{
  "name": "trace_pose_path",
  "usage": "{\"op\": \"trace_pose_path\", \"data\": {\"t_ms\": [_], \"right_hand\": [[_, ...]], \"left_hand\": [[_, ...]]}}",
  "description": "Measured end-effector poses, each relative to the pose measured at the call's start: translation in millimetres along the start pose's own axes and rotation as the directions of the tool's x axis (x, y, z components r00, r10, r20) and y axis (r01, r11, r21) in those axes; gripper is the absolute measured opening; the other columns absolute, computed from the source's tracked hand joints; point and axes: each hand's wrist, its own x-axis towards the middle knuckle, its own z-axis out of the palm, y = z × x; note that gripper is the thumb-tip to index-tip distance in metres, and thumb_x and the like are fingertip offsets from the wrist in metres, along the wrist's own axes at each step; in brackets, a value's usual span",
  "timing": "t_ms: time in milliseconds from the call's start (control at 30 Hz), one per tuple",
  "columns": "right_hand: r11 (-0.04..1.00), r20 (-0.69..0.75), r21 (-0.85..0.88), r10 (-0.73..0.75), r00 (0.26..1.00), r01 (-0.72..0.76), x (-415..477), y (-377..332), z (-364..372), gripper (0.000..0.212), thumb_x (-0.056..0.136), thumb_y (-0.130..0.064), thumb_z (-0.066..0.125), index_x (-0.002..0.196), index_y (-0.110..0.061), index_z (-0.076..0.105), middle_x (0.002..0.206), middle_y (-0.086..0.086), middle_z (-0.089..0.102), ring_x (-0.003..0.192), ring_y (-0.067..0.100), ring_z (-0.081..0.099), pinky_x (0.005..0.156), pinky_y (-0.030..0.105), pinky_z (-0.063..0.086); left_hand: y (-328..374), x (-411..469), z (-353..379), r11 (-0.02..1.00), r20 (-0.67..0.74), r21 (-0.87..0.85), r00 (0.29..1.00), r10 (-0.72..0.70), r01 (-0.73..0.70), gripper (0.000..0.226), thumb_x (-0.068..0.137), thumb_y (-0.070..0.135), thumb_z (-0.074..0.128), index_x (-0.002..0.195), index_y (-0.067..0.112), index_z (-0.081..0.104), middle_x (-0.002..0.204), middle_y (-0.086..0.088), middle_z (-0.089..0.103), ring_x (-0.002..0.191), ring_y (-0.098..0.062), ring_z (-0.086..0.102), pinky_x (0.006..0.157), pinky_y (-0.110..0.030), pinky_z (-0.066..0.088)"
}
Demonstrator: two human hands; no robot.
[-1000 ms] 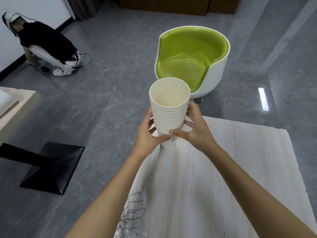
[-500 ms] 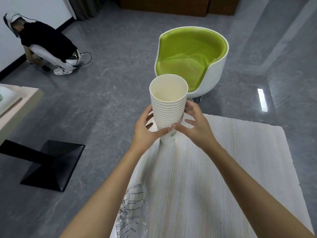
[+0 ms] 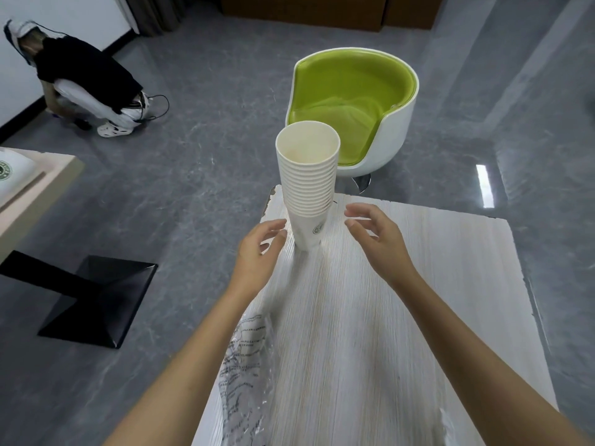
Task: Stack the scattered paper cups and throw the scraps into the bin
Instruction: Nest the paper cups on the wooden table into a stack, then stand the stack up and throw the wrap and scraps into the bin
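Cup stack (image 3: 307, 185) stands untouched between both hands (image 3: 322, 239).

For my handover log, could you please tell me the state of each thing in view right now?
Cup stack: nested, upright on the table, mouth up, not held.
Left hand: open, beside the stack, holding nothing.
Right hand: open, clear of the stack, holding nothing.
Wrapper: lying at the table's left edge, not yet binned.
Chair: unoccupied.
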Motion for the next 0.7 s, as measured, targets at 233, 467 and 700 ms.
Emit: {"op": "trace_pose_path", "data": {"t_ms": [233, 467, 700], "right_hand": [[0.997, 0.036, -0.071, 0.031, 0.999, -0.028, -51, 20, -1, 0.021, 0.096, -0.023, 0.052, 0.115, -0.024, 0.061, 0.117, -0.013, 0.062, 0.104, -0.004, 0.056, 0.076, 0.0, 0.043], [0.994, 0.047, -0.066, 0.085, 0.995, -0.082, -105, 38, 5, 0.021, 0.096, -0.02, 0.053, 0.114, -0.022, 0.063, 0.116, -0.013, 0.063, 0.104, -0.004, 0.058, 0.077, 0.003, 0.044], [0.988, 0.038, -0.049, 0.15, 0.988, -0.149, -143, 50, 15, 0.021, 0.096, -0.021, 0.053, 0.113, -0.025, 0.063, 0.115, -0.017, 0.062, 0.103, -0.004, 0.059, 0.079, 0.005, 0.045]], "left_hand": [[-16, -48, -4, 0.999, 0.032, -0.021, 0.999, -0.028, 0.028, 0.021, 0.099, 0.014, 0.056, 0.102, 0.029, 0.07, 0.109, 0.012, 0.071, 0.106, -0.001, 0.064, 0.095, -0.023, 0.049], [-29, -94, -9, 0.998, 0.048, -0.034, 0.998, -0.052, 0.053, 0.022, 0.1, 0.017, 0.056, 0.106, 0.034, 0.069, 0.108, 0.013, 0.072, 0.108, -0.003, 0.064, 0.097, -0.026, 0.047], [-45, -125, -21, 0.997, 0.031, -0.03, 0.997, -0.067, 0.068, 0.024, 0.099, 0.017, 0.056, 0.109, 0.037, 0.066, 0.108, 0.013, 0.072, 0.108, -0.005, 0.065, 0.099, -0.028, 0.048]]}}
